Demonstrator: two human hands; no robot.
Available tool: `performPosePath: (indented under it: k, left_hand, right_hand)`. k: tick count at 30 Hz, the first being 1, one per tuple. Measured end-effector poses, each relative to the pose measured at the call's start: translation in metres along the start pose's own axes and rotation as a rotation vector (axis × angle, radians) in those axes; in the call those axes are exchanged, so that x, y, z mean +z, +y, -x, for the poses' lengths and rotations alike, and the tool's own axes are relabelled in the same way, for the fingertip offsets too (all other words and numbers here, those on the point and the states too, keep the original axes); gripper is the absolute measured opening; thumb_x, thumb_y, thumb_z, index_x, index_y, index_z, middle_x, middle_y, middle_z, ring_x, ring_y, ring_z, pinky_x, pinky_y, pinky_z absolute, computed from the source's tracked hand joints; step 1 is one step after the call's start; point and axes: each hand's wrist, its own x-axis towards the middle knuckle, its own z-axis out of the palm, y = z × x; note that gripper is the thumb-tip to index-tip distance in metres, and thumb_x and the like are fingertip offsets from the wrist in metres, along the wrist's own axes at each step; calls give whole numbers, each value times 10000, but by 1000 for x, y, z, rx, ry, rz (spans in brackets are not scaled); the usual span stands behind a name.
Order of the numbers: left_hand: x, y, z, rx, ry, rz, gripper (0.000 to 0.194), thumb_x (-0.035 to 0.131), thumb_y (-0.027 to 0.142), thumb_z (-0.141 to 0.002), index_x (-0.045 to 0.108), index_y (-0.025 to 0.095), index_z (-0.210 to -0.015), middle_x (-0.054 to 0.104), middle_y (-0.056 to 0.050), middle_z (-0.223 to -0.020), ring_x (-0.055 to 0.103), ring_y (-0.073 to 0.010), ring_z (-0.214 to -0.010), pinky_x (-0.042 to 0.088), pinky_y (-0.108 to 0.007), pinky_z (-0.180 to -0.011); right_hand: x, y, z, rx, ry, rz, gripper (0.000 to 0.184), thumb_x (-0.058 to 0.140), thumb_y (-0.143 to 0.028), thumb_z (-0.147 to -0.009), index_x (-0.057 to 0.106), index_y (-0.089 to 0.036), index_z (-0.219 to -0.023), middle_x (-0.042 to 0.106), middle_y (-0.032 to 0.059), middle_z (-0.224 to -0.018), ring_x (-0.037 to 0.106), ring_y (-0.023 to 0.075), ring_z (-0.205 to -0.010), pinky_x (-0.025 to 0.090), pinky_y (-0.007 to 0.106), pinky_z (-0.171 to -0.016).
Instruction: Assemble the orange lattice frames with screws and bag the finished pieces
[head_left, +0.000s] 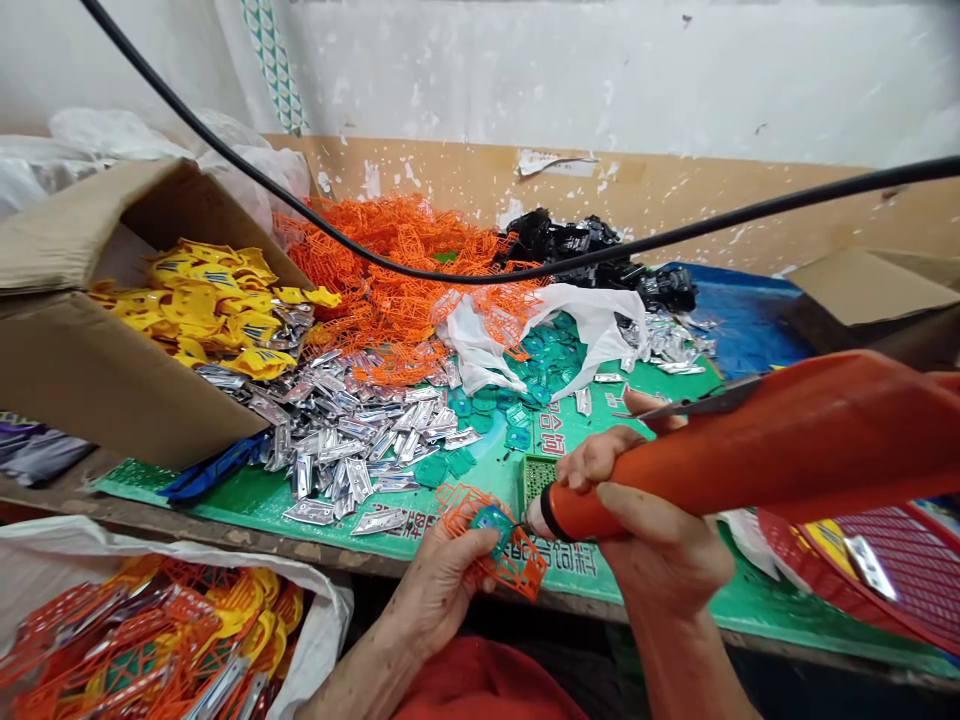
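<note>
Frame (531,583), seemingly light, bendy, best held by edges, is pinched by left hand (448,565); tool (780,445) is clasped by right hand (660,535)

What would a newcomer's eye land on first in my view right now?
Probably the big orange tool at the right, gripped in the right hand, its tip by the orange lattice piece held in the left hand. Next, likely the tangled heap of orange lattice parts at the back, then the yellow parts in the cardboard box at the left.
</note>
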Motion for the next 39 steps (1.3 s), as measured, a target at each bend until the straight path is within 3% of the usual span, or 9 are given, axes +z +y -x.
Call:
performPosePath:
  k: [22, 30, 35, 39]
  left_hand:
    - [3, -2, 2, 48, 34, -85, 267, 775, 243, -617, 675, 126, -835, 611, 2, -667, 462, -73, -478, 361, -188, -392]
    - [3, 1, 7, 40, 21, -102, 294, 783, 261, -634, 664, 134, -871, 629, -1, -702, 507, -86, -507, 384, -190, -407]
    - [2, 3, 7, 8, 38, -119, 355, 806, 290, -637, 665, 139, -926, 668, -20, -757, 563, -102, -563, 393, -188, -434]
    - [3, 3, 7, 9, 77, -141, 365, 832, 312, -610, 678, 136, -890, 675, -21, -749, 561, -107, -563, 397, -194, -434]
  right_hand:
    - [-5, 9, 8, 28, -22, 51, 462, 722, -166, -649, 538, -264, -1061, 619, -69, -678, 569, 121, -601, 486, 299, -641]
    - [-4, 7, 11, 29, -7, 45, 475, 695, -147, -640, 538, -264, -1073, 613, -64, -680, 571, 134, -593, 481, 330, -652]
    - [-13, -4, -3, -80, 134, 99, 495, 674, -109, -610, 567, -236, -1076, 607, -51, -653, 558, 146, -565, 475, 338, -610]
    - [-33, -1, -16, -147, 237, 211, 389, 718, -130, -585, 605, -201, -951, 610, -41, -632, 550, 149, -551, 462, 338, -595]
